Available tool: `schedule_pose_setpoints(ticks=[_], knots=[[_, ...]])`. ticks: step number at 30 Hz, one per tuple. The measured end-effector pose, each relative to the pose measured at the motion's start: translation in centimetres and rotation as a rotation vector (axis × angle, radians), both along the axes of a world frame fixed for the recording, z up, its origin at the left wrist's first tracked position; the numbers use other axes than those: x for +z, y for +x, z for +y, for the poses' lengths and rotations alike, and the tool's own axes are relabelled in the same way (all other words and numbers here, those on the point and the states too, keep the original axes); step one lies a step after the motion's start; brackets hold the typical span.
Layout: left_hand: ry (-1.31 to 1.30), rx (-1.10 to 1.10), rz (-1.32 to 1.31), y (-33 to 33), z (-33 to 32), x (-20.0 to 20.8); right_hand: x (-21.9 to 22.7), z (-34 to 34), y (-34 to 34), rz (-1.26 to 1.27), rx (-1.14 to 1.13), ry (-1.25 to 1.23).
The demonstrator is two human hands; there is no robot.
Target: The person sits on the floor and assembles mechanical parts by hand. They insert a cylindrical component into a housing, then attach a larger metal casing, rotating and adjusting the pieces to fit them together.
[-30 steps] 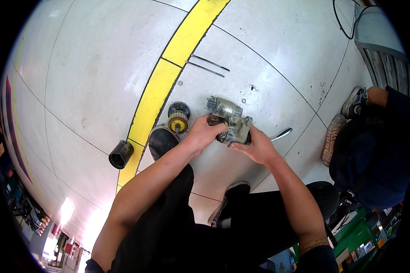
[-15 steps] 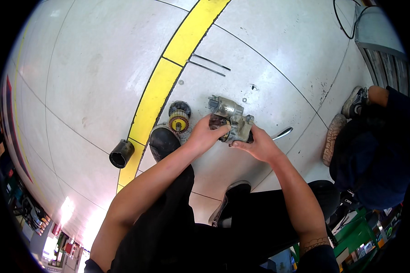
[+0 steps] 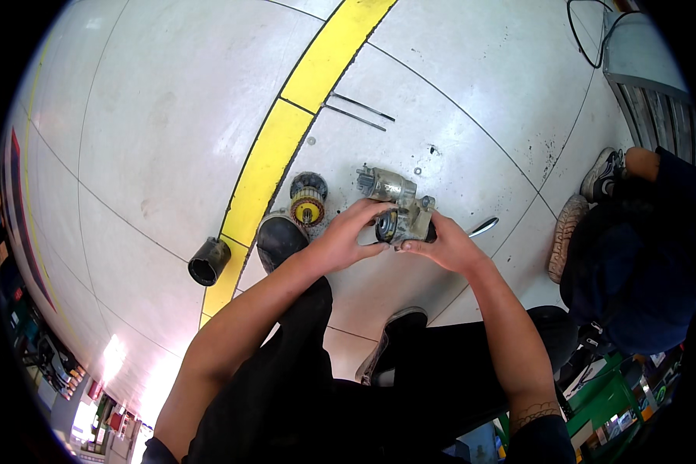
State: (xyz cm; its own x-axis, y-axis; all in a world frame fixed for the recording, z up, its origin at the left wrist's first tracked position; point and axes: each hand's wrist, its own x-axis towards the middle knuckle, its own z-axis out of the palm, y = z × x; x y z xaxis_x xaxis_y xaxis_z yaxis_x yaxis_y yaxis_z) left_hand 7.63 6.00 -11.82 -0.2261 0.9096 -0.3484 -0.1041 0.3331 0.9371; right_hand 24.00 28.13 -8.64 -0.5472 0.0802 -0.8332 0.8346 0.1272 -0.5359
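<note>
- The motor unit [image 3: 414,220], a grey metal body with a cylinder [image 3: 389,184] along its upper side, sits just right of the frame's centre, its round end turned to the left.
- The right hand [image 3: 450,246] holds the unit's right side, thumb along the lower edge.
- The left hand [image 3: 348,236] curves around the round end, thumb and fingers spread wide; whether the thumb touches it cannot be told.
- An armature [image 3: 308,210] with a yellow end stands on the floor [image 3: 170,116] left of the unit, just above the person's shoe [image 3: 281,241].
- A dark tube [image 3: 209,261] lies at the left edge of the yellow stripe [image 3: 271,147], lower left of centre.
- Two thin rods [image 3: 363,107] lie nearly parallel at upper centre.
- A small washer [image 3: 312,141] lies below the rods; a nut [image 3: 417,171] lies above the unit.
- A shiny tool [image 3: 484,226] shows right of the right hand.
- Another person's shoe [image 3: 599,174] is at far right.
</note>
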Motion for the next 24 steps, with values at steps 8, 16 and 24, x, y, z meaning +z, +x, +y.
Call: schedule_pose_setpoints(ticks=[8, 16, 24], knots=[[0.023, 0.024, -0.078, -0.3, 0.1, -0.5, -0.1, 0.0, 0.2, 0.036, 0.009, 0.022], [0.014, -0.003, -0.063, -0.8, 0.4, -0.4, -0.7, 0.0, 0.6, 0.041, 0.019, 0.029], [-0.023, -0.047, 0.022, -1.2, 0.8, -0.3, 0.0, 0.0, 0.0, 0.022, 0.003, -0.010]])
